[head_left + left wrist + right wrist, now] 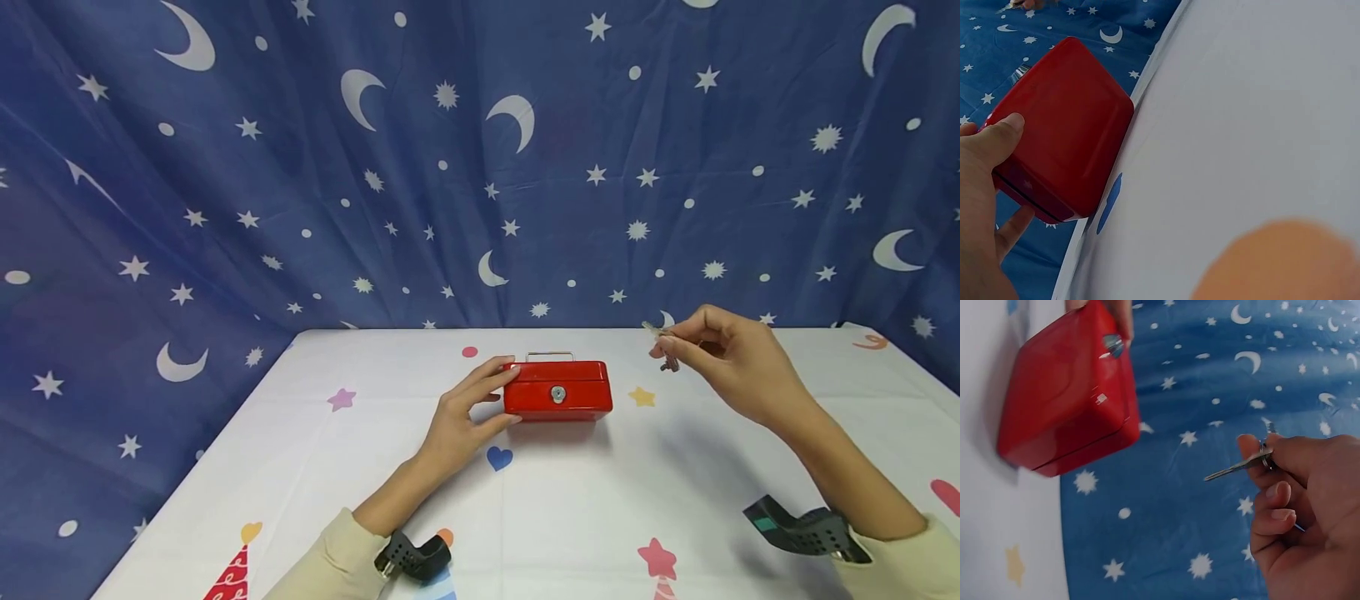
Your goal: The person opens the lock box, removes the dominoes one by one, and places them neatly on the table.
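A small red metal cash box [557,404] stands mid-table, with a round silver lock [558,394] on its front and a thin wire handle [550,354] on top. My left hand [468,414] grips its left end, fingers over the upper edge and thumb lower on the front. In the left wrist view the same hand [988,153] lies against the red box [1066,131]. Up and to the right of the box, my right hand [738,362] pinches a small key [1229,470] on a ring [1267,457]. Another key [670,364] appears to dangle below the fingers.
A white tablecloth [585,508] printed with stars, hearts and party hats covers the table. Behind it hangs a dark blue curtain [420,225] with white moons and stars. Black bands [810,529] are worn at both wrists.
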{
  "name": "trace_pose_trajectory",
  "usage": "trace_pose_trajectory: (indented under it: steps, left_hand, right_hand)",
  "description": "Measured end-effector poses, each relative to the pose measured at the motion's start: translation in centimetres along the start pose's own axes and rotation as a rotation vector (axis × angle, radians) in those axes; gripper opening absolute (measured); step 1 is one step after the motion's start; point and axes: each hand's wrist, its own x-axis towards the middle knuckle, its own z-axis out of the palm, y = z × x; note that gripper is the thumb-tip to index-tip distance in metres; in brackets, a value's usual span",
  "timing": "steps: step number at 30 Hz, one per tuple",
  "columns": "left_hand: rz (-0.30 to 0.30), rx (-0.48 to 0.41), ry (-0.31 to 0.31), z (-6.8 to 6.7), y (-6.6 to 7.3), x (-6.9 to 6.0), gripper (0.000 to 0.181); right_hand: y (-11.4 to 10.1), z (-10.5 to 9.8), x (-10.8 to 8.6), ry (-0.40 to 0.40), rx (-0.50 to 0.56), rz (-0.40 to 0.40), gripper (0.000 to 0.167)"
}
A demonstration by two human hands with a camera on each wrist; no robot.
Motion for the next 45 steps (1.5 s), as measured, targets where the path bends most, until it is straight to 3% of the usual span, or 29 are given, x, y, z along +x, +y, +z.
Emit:
trace_pose_trajectory:
  steps: [4,10,16,21,30,45]
  left_hand:
    - [0.006,0.005,0.005,0.0,0.0,0.0,0.056]
    - [-0.013,0.008,0.003,0.0,-0.1,-0.1,0.055]
    - [-0.006,0.011,-0.001,-0.1,-0.1,0.0,0.054]
    - [0.004,0.013,0.007,0.0,-0.1,0.0,0.054]
    - [-0.002,0.015,0.001,0.1,0.0,0.0,0.056]
    - [0.003,0.014,0.002,0.0,-0.1,0.0,0.055]
  right_hand:
    - [-1.5,-0.2,0.3,0.002,-0.005,-0.011,0.007]
    - [-3.4,0.3,1.3,-0.054,-0.007,-0.062,0.005]
    - [-4.0,1.3,1.3,-0.074,-0.033,-0.139,0.009]
    - [-4.0,1.9,1.1,-0.123,0.022,-0.159,0.013]
    - [-3.9,2.9,0.9,-0.225,0.089,-0.066,0.001]
    - [-4.4,5.4,0.8,-0.333,0.130,0.040,0.010]
